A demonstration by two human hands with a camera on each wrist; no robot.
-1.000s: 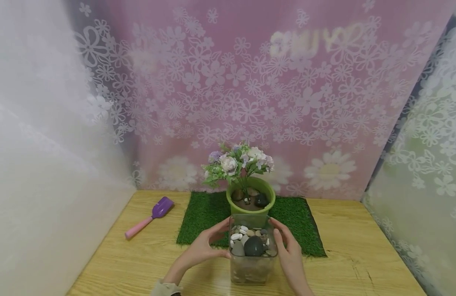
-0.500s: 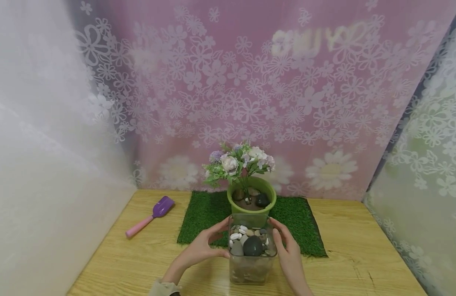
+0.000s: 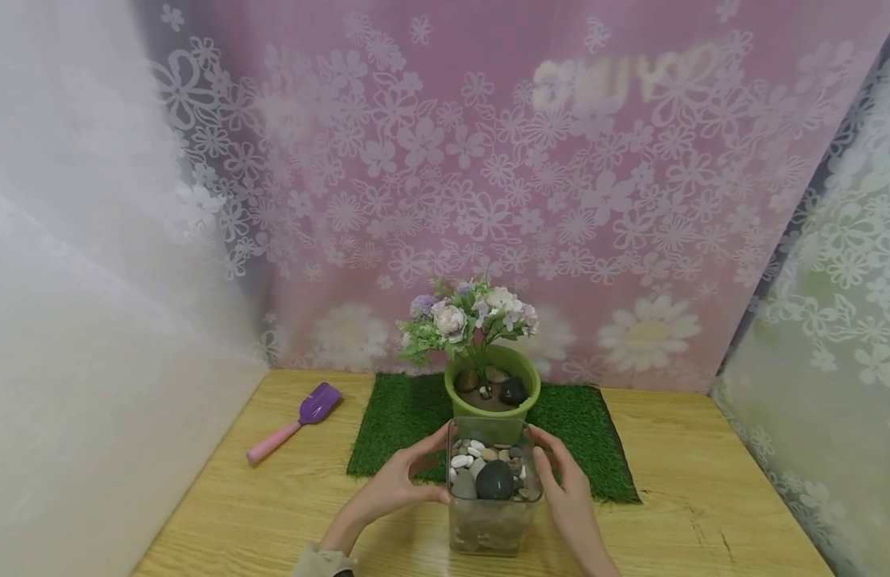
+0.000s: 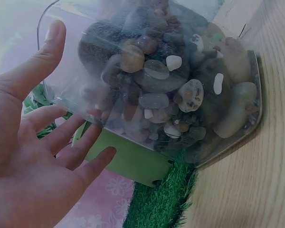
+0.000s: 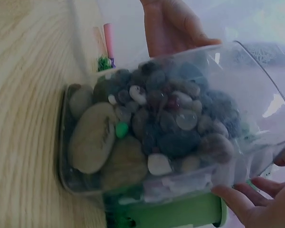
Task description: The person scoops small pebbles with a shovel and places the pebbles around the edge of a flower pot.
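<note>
A clear square container (image 3: 486,529) full of stones stands upright on the wooden table. Mixed pebbles (image 4: 154,69) fill it, and a large black stone (image 3: 495,480) lies on top. My left hand (image 3: 394,478) is at its left side, thumb by the near corner and fingers by the far one, fairly straight and spread in the left wrist view. Along the right side is my right hand (image 3: 569,493), its fingertips right at the container's wall and rim. Just behind stands a green flower pot (image 3: 531,385) with artificial flowers (image 3: 448,320) and a few stones inside.
Under the pot lies a green turf mat (image 3: 582,441). A small trowel (image 3: 318,403) with a purple blade and pink handle rests on the table (image 3: 221,521) at the left. A pink flowered curtain (image 3: 445,160) hangs behind, with pale sheets on both sides.
The hands, container and pot stay in place; the view shifts only very slightly.
</note>
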